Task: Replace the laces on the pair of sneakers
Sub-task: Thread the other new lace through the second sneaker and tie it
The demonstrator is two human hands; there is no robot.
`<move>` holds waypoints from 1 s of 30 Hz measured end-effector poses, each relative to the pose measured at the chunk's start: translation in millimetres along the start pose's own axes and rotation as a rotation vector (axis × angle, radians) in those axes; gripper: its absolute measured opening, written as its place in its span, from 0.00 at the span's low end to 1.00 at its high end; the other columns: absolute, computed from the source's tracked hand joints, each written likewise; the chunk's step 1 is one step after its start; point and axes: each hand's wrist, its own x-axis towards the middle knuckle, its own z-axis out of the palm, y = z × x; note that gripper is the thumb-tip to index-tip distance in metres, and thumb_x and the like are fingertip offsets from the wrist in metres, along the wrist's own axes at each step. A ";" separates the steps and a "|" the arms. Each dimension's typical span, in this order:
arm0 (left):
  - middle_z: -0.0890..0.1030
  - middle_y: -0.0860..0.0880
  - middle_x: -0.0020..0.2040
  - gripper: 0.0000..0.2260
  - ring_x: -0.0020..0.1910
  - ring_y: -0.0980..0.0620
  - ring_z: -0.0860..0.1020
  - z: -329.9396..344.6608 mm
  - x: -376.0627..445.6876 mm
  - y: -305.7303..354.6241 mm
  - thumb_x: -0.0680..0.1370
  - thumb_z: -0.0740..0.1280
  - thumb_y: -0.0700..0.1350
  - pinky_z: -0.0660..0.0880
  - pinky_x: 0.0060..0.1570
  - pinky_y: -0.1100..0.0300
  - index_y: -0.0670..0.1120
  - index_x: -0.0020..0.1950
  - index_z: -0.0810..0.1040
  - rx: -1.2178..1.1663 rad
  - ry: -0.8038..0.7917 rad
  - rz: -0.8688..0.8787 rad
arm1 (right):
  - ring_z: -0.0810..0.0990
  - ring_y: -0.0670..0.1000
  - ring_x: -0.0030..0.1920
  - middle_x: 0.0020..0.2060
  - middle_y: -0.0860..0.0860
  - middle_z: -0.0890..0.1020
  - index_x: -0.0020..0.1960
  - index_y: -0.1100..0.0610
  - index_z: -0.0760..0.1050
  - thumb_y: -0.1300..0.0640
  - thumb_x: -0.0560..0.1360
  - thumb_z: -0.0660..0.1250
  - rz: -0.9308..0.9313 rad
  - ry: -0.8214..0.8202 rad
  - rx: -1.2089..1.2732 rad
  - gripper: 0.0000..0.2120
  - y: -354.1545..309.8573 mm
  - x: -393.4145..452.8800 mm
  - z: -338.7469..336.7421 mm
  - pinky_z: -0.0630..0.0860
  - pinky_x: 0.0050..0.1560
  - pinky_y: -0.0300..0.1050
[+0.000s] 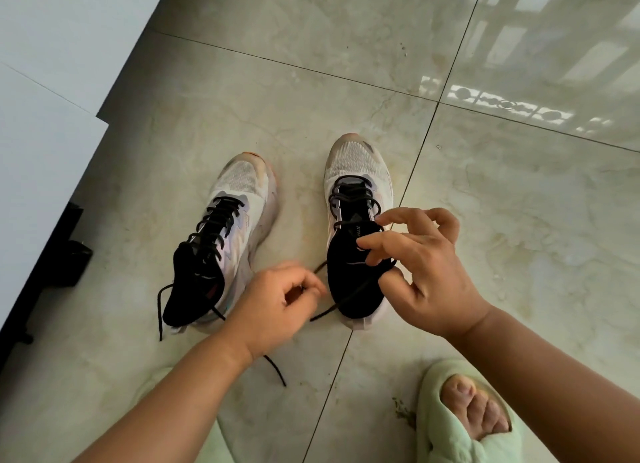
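Note:
Two white mesh sneakers with black tongues stand side by side on the tiled floor, toes pointing away from me. The left sneaker (221, 241) is laced in black, and its loose lace ends trail on the floor. The right sneaker (356, 199) carries a black lace (349, 199) through its eyelets. My left hand (277, 306) pinches one end of that lace just left of the shoe's heel. My right hand (422, 272) hovers over the tongue, its fingers hooked under a lace strand by the upper eyelets.
A white wall or cabinet (52, 81) with a dark base runs along the left. A small black object (78, 261) sits by that base. My foot in a green slipper (460, 421) rests at the bottom right. Glossy marble tiles (311, 81) stretch ahead.

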 end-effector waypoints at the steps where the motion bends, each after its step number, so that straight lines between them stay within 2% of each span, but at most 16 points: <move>1: 0.78 0.51 0.39 0.05 0.36 0.48 0.76 -5.7 0.4 4.5 0.74 0.66 0.42 0.74 0.38 0.55 0.49 0.39 0.81 0.006 0.071 0.080 | 0.76 0.48 0.56 0.33 0.44 0.81 0.47 0.58 0.81 0.56 0.65 0.52 0.015 0.024 0.035 0.21 -1.1 0.4 -1.6 0.56 0.59 0.49; 4: 0.77 0.54 0.41 0.08 0.34 0.47 0.75 -25.0 7.3 25.3 0.75 0.63 0.46 0.72 0.36 0.54 0.45 0.44 0.81 0.071 0.195 0.284 | 0.74 0.45 0.53 0.40 0.44 0.82 0.49 0.55 0.81 0.54 0.69 0.54 0.081 0.116 0.123 0.19 -7.6 9.8 -6.0 0.57 0.58 0.46; 6: 0.77 0.54 0.43 0.07 0.35 0.51 0.75 -32.8 15.9 39.5 0.76 0.65 0.43 0.71 0.36 0.61 0.43 0.47 0.82 0.140 0.222 0.383 | 0.74 0.46 0.53 0.49 0.44 0.79 0.57 0.55 0.78 0.53 0.67 0.56 0.050 0.111 0.152 0.22 -13.4 21.6 -9.3 0.60 0.57 0.44; 8: 0.77 0.53 0.44 0.06 0.38 0.55 0.76 -36.2 25.0 48.8 0.75 0.66 0.40 0.72 0.39 0.65 0.42 0.48 0.82 0.188 0.249 0.427 | 0.71 0.40 0.54 0.57 0.45 0.74 0.66 0.56 0.71 0.56 0.64 0.59 -0.026 0.018 0.192 0.29 -17.1 32.5 -12.7 0.65 0.56 0.42; 10: 0.78 0.51 0.45 0.07 0.42 0.57 0.77 -38.8 32.8 53.7 0.75 0.66 0.39 0.74 0.43 0.64 0.39 0.47 0.82 0.211 0.278 0.434 | 0.68 0.34 0.50 0.58 0.44 0.70 0.71 0.58 0.64 0.62 0.63 0.60 -0.068 -0.083 0.247 0.35 -16.5 39.8 -14.9 0.67 0.55 0.33; 12: 0.79 0.51 0.45 0.06 0.45 0.61 0.76 -41.9 39.1 55.5 0.75 0.66 0.37 0.73 0.46 0.67 0.38 0.46 0.82 0.218 0.293 0.441 | 0.69 0.33 0.46 0.56 0.43 0.71 0.73 0.59 0.61 0.66 0.64 0.57 -0.052 -0.146 0.297 0.36 -13.6 42.5 -14.9 0.65 0.50 0.25; 14: 0.78 0.50 0.45 0.06 0.44 0.62 0.74 -44.5 42.9 57.1 0.75 0.67 0.33 0.71 0.45 0.70 0.39 0.47 0.82 0.237 0.298 0.465 | 0.74 0.33 0.47 0.54 0.43 0.75 0.73 0.58 0.60 0.68 0.67 0.55 0.032 -0.177 0.428 0.34 -12.8 42.4 -12.3 0.67 0.51 0.24; 17: 0.77 0.54 0.45 0.07 0.42 0.62 0.74 -46.3 45.2 56.7 0.74 0.67 0.34 0.71 0.44 0.70 0.41 0.49 0.81 0.186 0.315 0.478 | 0.81 0.42 0.44 0.44 0.49 0.82 0.67 0.56 0.70 0.70 0.74 0.57 0.172 -0.141 0.620 0.23 -14.7 44.7 -8.3 0.75 0.51 0.35; 19: 0.78 0.56 0.45 0.09 0.42 0.62 0.76 -48.4 46.7 53.2 0.74 0.67 0.35 0.73 0.45 0.68 0.44 0.52 0.81 0.129 0.394 0.417 | 0.80 0.41 0.38 0.38 0.46 0.81 0.55 0.57 0.79 0.68 0.75 0.64 0.195 -0.025 0.550 0.13 -12.9 48.5 -7.3 0.76 0.44 0.35; 21: 0.81 0.51 0.45 0.09 0.40 0.59 0.77 -50.9 48.8 45.3 0.74 0.69 0.36 0.74 0.44 0.68 0.44 0.52 0.82 0.144 0.463 0.372 | 0.78 0.39 0.34 0.33 0.42 0.80 0.44 0.56 0.82 0.64 0.73 0.69 0.230 0.112 0.418 0.05 -7.8 51.6 -8.0 0.74 0.38 0.33; 24: 0.82 0.49 0.39 0.06 0.37 0.56 0.77 -54.1 49.0 28.7 0.72 0.72 0.37 0.73 0.40 0.67 0.44 0.48 0.84 0.191 0.493 0.288 | 0.75 0.40 0.29 0.27 0.41 0.78 0.40 0.55 0.81 0.61 0.72 0.69 0.350 0.229 0.314 0.04 1.9 52.5 -10.1 0.68 0.30 0.29; 27: 0.83 0.51 0.40 0.06 0.39 0.58 0.78 -54.8 44.1 11.5 0.72 0.72 0.38 0.73 0.42 0.69 0.44 0.47 0.84 0.211 0.503 0.184 | 0.71 0.43 0.26 0.22 0.44 0.73 0.38 0.55 0.77 0.59 0.74 0.66 0.460 0.303 0.213 0.06 8.5 48.5 -7.2 0.65 0.26 0.33; 28: 0.83 0.51 0.41 0.06 0.40 0.58 0.79 -54.8 41.9 6.9 0.72 0.72 0.38 0.74 0.44 0.68 0.45 0.47 0.84 0.197 0.506 0.144 | 0.71 0.44 0.26 0.22 0.45 0.72 0.38 0.55 0.76 0.59 0.74 0.64 0.501 0.327 0.204 0.07 10.0 47.3 -6.5 0.65 0.26 0.34; 30: 0.84 0.52 0.41 0.06 0.40 0.58 0.80 -56.0 37.8 -1.2 0.72 0.72 0.39 0.75 0.44 0.66 0.46 0.47 0.85 0.173 0.516 0.066 | 0.74 0.47 0.27 0.26 0.48 0.76 0.39 0.54 0.73 0.59 0.75 0.61 0.584 0.366 0.242 0.07 11.6 47.5 -6.4 0.73 0.29 0.42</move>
